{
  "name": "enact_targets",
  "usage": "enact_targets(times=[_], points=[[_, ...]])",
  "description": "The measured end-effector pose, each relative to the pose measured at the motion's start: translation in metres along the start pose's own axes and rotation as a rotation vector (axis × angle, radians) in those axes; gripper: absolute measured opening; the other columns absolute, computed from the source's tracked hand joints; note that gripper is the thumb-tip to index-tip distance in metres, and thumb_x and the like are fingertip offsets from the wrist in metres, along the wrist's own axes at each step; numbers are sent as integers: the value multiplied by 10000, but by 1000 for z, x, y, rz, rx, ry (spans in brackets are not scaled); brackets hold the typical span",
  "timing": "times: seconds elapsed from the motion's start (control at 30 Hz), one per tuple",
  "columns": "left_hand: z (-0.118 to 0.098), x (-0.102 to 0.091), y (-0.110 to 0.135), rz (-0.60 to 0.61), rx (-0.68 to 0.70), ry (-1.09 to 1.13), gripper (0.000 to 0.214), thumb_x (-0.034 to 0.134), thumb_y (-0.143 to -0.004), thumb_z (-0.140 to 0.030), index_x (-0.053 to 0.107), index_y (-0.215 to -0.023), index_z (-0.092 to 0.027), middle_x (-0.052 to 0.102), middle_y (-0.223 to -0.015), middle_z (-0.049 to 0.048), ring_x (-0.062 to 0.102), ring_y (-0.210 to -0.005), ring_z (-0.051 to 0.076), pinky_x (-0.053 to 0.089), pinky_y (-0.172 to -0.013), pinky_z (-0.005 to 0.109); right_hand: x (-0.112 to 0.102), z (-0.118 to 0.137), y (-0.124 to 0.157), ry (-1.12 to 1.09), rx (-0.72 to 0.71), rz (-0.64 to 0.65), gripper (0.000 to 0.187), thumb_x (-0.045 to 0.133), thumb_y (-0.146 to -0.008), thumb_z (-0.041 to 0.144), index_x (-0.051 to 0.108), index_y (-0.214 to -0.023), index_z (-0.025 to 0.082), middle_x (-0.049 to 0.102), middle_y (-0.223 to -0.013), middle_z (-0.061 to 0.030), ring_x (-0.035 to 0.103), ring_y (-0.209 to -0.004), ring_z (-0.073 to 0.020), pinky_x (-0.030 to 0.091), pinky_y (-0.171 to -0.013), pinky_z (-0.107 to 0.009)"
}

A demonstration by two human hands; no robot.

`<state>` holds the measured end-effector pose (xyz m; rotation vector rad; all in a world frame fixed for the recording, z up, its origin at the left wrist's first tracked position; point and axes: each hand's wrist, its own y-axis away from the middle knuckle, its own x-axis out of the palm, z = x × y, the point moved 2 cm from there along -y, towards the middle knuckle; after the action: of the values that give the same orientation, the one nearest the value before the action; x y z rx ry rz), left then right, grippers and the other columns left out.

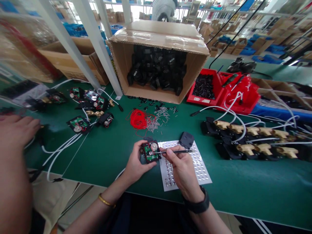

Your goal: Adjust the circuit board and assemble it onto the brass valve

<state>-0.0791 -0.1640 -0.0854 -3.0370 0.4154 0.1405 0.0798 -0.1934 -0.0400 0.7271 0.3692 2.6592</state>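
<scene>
My left hand [136,160] grips a small black housing with a green circuit board [149,155] inside, its open face up and a round metal disc near the top. In my right hand [179,162] is a pair of slim tweezers [179,151], held almost level, their tip at the board. Under my right hand lies a white sheet [202,169] with rows of small shiny domes. A black cover [186,139] rests on the sheet's far edge. Beyond my hands are a coil of red wire [138,119] and a scatter of small metal pins [153,123].
A cardboard box [161,95] of black parts lies on its side at the back. Red bins [207,99] stand right of it, with brass fittings [247,149] on black units nearer. At left are more circuit-board units [78,125], white cables and another person's hand [19,128].
</scene>
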Motion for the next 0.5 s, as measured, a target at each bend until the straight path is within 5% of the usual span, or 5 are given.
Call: enact_targets(times=[0.5], points=[[-3, 2, 1, -5, -8, 23, 709, 765, -638, -205, 365, -1223, -218, 465, -1234, 102, 491, -1154, 272, 368, -1018, 463, 4, 3, 2, 112, -58, -1, 228, 765, -661, 332, 604, -716, 180, 713, -777, -43, 648, -763, -188, 480, -720, -308]])
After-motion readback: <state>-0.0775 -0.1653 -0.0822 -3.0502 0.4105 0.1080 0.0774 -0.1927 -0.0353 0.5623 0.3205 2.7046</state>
